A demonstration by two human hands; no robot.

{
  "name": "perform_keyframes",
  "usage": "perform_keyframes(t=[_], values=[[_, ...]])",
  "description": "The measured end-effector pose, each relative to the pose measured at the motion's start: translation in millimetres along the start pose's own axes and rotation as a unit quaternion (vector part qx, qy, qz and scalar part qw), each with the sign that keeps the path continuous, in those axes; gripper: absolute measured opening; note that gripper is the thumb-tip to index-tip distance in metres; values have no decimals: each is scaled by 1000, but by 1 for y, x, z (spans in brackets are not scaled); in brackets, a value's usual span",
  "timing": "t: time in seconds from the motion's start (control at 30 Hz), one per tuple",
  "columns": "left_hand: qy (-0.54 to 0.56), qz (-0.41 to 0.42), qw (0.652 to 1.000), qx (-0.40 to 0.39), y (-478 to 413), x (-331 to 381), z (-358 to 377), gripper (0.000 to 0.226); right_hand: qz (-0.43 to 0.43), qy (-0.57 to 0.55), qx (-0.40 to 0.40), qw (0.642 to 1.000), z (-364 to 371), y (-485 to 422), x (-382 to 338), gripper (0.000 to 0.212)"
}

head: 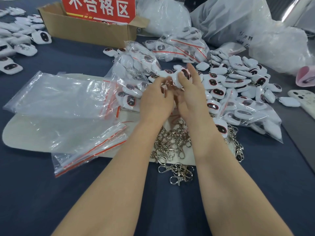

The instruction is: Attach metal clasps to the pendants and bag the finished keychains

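Note:
My right hand (190, 97) grips a white pendant (183, 77) with a dark red-rimmed window, held up at the centre of the table. My left hand (156, 97) pinches something small right beside it; blur hides what it is. A heap of silver metal clasps (172, 143) lies below my wrists, on and off a cream mat (34, 130). Loose white pendants (238, 77) are piled to the right of my hands. Empty clear zip bags (56, 92) with red seal strips lie on the left, and a filled bag (134, 65) sits just beyond my left hand.
A cardboard box (88, 29) with a red sign stands at the back. Large white plastic sacks (238, 21) fill the back right. More filled bags (180, 46) lie behind the pile, more pendants (17, 40) at far left. A phone (305, 103) and pink object (306, 75) lie at the right edge.

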State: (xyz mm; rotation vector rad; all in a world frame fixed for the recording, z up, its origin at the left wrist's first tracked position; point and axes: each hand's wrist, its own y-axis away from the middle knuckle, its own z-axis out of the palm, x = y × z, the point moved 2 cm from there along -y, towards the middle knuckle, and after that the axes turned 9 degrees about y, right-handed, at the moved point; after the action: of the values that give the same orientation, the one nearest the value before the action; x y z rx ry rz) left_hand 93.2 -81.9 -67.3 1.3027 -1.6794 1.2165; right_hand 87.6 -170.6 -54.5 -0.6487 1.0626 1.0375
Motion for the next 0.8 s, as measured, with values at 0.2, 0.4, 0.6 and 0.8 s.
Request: perform_keyframes(t=[0.2,0.4,0.6,0.8], values=[[-13,-5,1000,-6,0,-1,1,26,75,-170,29,982,-9,-1,-2,15],[-11,-14,1000,1,0,-1,1,24,95,11,21,995,-5,-6,9,25],[-12,-18,1000,-1,1,1,1,24,-5,67,-12,998,-3,-5,10,10],[-18,-16,1000,4,0,0,1,25,-24,96,-28,995,-2,-5,12,11]])
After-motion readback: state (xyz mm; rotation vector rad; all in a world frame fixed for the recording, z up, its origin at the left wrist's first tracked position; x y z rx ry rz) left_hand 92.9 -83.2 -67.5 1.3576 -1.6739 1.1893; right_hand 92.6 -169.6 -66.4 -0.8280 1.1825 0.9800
